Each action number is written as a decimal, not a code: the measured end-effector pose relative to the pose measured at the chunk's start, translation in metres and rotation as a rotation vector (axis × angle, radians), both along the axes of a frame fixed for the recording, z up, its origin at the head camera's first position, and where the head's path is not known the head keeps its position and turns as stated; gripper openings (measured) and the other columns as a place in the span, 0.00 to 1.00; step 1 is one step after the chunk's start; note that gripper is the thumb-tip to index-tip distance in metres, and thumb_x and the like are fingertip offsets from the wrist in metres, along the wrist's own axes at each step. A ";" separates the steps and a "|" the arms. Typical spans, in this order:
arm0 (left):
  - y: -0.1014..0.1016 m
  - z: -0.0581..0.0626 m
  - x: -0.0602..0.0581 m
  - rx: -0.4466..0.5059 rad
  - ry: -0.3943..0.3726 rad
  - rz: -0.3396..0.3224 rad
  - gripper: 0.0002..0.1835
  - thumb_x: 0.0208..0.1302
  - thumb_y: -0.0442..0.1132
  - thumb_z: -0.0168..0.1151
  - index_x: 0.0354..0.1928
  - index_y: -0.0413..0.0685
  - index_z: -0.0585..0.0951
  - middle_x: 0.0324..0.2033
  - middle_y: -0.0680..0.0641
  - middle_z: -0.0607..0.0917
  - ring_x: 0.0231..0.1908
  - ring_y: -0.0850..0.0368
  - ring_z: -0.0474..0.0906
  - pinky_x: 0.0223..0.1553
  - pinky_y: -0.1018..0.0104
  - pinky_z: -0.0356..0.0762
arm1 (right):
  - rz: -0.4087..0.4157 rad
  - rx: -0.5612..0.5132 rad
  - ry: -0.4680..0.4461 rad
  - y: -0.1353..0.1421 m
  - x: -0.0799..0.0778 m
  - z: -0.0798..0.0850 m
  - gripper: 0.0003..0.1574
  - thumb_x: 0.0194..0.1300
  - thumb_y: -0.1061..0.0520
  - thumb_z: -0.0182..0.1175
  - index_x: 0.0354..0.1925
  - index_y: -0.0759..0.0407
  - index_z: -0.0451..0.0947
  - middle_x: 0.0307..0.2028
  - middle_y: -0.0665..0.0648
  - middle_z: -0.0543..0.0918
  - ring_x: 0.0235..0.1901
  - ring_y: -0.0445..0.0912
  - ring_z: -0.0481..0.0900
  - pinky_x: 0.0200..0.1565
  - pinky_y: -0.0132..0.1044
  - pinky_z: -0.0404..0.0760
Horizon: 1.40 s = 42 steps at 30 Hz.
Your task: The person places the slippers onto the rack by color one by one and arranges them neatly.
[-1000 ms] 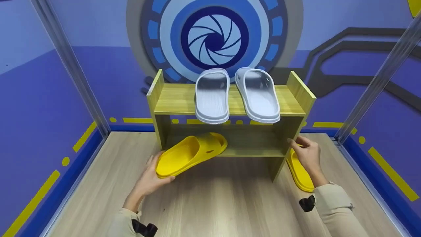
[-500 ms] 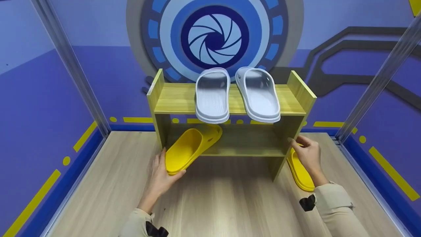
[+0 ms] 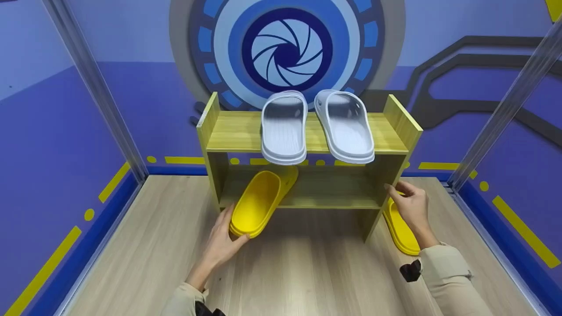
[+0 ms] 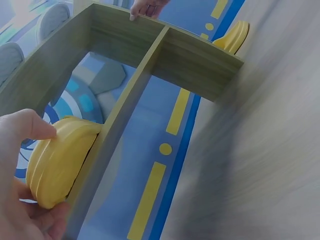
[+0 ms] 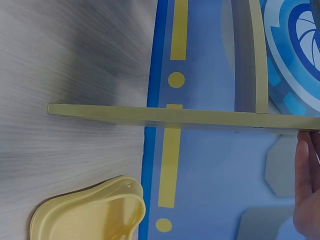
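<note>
My left hand (image 3: 221, 242) grips the heel end of a yellow slipper (image 3: 255, 206). Its toe points back and right, into the lower tier of a wooden shoe rack (image 3: 333, 188). In the left wrist view the sole of this slipper (image 4: 62, 160) lies right along the lower shelf's front edge, thumb on one side of the heel and fingers on the other. My right hand (image 3: 410, 208) pinches the front edge of the rack's right side panel, the thumb tip showing on its inner face. Behind that wrist, a second yellow slipper (image 3: 401, 232) stands on the wooden floor, partly hidden.
Two light grey slippers (image 3: 284, 131) sit side by side on the top shelf (image 3: 237, 131), heels jutting over its front edge. A blue printed wall (image 3: 145, 96) rises behind the rack. Metal posts (image 3: 101, 92) stand at both back corners.
My left hand has moved right and toward the rack, turning the yellow slipper so its toe points more to the back, inside the lower tier. The right hand has stayed on the side panel.
</note>
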<state>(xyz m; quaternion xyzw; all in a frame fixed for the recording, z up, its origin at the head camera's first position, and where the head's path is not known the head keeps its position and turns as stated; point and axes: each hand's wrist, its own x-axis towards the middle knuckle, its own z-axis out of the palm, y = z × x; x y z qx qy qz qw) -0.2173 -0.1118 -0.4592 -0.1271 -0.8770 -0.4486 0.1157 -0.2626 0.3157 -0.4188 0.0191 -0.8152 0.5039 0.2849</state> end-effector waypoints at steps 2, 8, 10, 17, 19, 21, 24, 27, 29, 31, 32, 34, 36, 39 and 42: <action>0.001 -0.001 0.000 0.032 0.019 -0.019 0.43 0.48 0.45 0.66 0.64 0.40 0.57 0.59 0.39 0.61 0.57 0.44 0.59 0.54 0.45 0.55 | -0.003 0.000 0.009 -0.005 0.005 0.005 0.18 0.56 0.58 0.60 0.44 0.68 0.77 0.36 0.63 0.81 0.30 0.38 0.77 0.31 0.24 0.74; 0.011 -0.006 -0.003 0.095 0.051 -0.022 0.42 0.43 0.51 0.69 0.59 0.43 0.63 0.51 0.45 0.67 0.50 0.51 0.66 0.49 0.53 0.64 | -0.012 0.010 0.000 -0.010 0.010 0.011 0.19 0.57 0.57 0.59 0.44 0.69 0.77 0.37 0.64 0.80 0.31 0.37 0.76 0.32 0.24 0.73; 0.016 -0.008 -0.004 0.097 0.073 -0.006 0.42 0.41 0.53 0.69 0.57 0.43 0.63 0.48 0.45 0.67 0.48 0.52 0.67 0.48 0.55 0.66 | -0.010 0.011 -0.004 -0.010 0.010 0.011 0.19 0.57 0.57 0.59 0.45 0.68 0.77 0.37 0.64 0.80 0.32 0.36 0.76 0.33 0.24 0.73; 0.037 -0.013 -0.007 0.054 0.143 0.072 0.44 0.38 0.58 0.69 0.54 0.43 0.63 0.46 0.43 0.67 0.48 0.51 0.66 0.49 0.54 0.64 | -0.021 0.021 -0.004 -0.011 0.010 0.010 0.19 0.57 0.56 0.59 0.45 0.68 0.77 0.37 0.64 0.80 0.32 0.36 0.76 0.34 0.23 0.73; 0.042 -0.015 -0.008 0.047 0.147 0.092 0.44 0.38 0.59 0.68 0.54 0.43 0.63 0.46 0.43 0.67 0.48 0.50 0.66 0.48 0.54 0.64 | -0.025 0.019 -0.001 -0.011 0.010 0.010 0.18 0.57 0.57 0.59 0.44 0.68 0.77 0.37 0.64 0.80 0.32 0.36 0.76 0.33 0.23 0.73; 0.046 -0.015 -0.009 0.045 0.152 0.108 0.44 0.39 0.60 0.68 0.54 0.43 0.63 0.46 0.43 0.67 0.47 0.49 0.66 0.48 0.53 0.64 | -0.030 0.019 -0.002 -0.011 0.010 0.011 0.18 0.57 0.57 0.59 0.43 0.68 0.78 0.36 0.63 0.81 0.32 0.36 0.76 0.33 0.23 0.73; 0.052 -0.015 -0.009 0.041 0.147 0.138 0.43 0.39 0.61 0.67 0.54 0.44 0.63 0.45 0.45 0.67 0.47 0.48 0.65 0.48 0.53 0.63 | -0.034 0.022 -0.010 -0.012 0.011 0.012 0.18 0.58 0.57 0.59 0.43 0.68 0.78 0.36 0.64 0.80 0.31 0.37 0.76 0.33 0.24 0.73; 0.058 -0.014 -0.010 0.034 0.137 0.168 0.43 0.39 0.62 0.66 0.54 0.45 0.63 0.45 0.47 0.66 0.47 0.49 0.65 0.48 0.53 0.63 | -0.038 0.030 -0.023 -0.013 0.011 0.013 0.19 0.58 0.56 0.58 0.44 0.68 0.77 0.36 0.64 0.80 0.31 0.37 0.76 0.33 0.23 0.73; 0.062 -0.014 -0.012 0.034 0.133 0.180 0.43 0.39 0.62 0.66 0.53 0.45 0.63 0.45 0.46 0.66 0.47 0.49 0.64 0.49 0.53 0.62 | -0.038 0.029 -0.028 -0.013 0.011 0.013 0.19 0.58 0.56 0.58 0.45 0.68 0.77 0.37 0.64 0.80 0.31 0.38 0.76 0.33 0.24 0.73; 0.065 -0.014 -0.013 0.043 0.129 0.185 0.43 0.39 0.62 0.66 0.53 0.45 0.63 0.45 0.45 0.66 0.47 0.49 0.64 0.49 0.53 0.62 | -0.039 0.029 -0.027 -0.013 0.011 0.014 0.19 0.58 0.56 0.58 0.45 0.68 0.77 0.37 0.64 0.80 0.31 0.38 0.76 0.33 0.23 0.73; 0.066 -0.014 -0.014 0.047 0.130 0.188 0.43 0.39 0.61 0.66 0.53 0.44 0.63 0.44 0.45 0.67 0.47 0.49 0.64 0.49 0.53 0.61 | -0.039 0.029 -0.025 -0.013 0.011 0.014 0.19 0.58 0.56 0.58 0.45 0.68 0.77 0.37 0.64 0.80 0.31 0.37 0.76 0.34 0.23 0.73; 0.068 -0.014 -0.016 0.057 0.125 0.193 0.43 0.39 0.62 0.66 0.53 0.44 0.63 0.44 0.44 0.67 0.47 0.49 0.64 0.49 0.52 0.61 | -0.037 0.028 -0.020 -0.013 0.011 0.013 0.19 0.58 0.57 0.58 0.45 0.68 0.77 0.37 0.64 0.80 0.31 0.37 0.76 0.33 0.23 0.73; 0.070 -0.014 -0.018 0.060 0.123 0.200 0.43 0.39 0.62 0.65 0.54 0.45 0.63 0.45 0.45 0.67 0.47 0.49 0.64 0.49 0.52 0.61 | -0.031 0.027 -0.014 -0.012 0.010 0.012 0.19 0.58 0.57 0.58 0.45 0.69 0.77 0.37 0.64 0.80 0.31 0.37 0.76 0.33 0.23 0.73; 0.073 -0.015 -0.020 0.060 0.118 0.210 0.43 0.39 0.63 0.65 0.54 0.45 0.63 0.44 0.46 0.67 0.47 0.49 0.64 0.49 0.52 0.61 | -0.018 0.016 -0.018 -0.007 0.005 0.007 0.19 0.57 0.56 0.59 0.45 0.67 0.77 0.37 0.63 0.80 0.31 0.38 0.76 0.32 0.24 0.73; 0.074 -0.016 -0.022 0.053 0.121 0.217 0.43 0.39 0.64 0.64 0.54 0.45 0.63 0.44 0.46 0.67 0.47 0.50 0.64 0.49 0.53 0.62 | -0.019 0.013 -0.030 0.000 -0.002 -0.002 0.20 0.56 0.53 0.60 0.44 0.65 0.78 0.36 0.60 0.81 0.31 0.39 0.77 0.32 0.25 0.73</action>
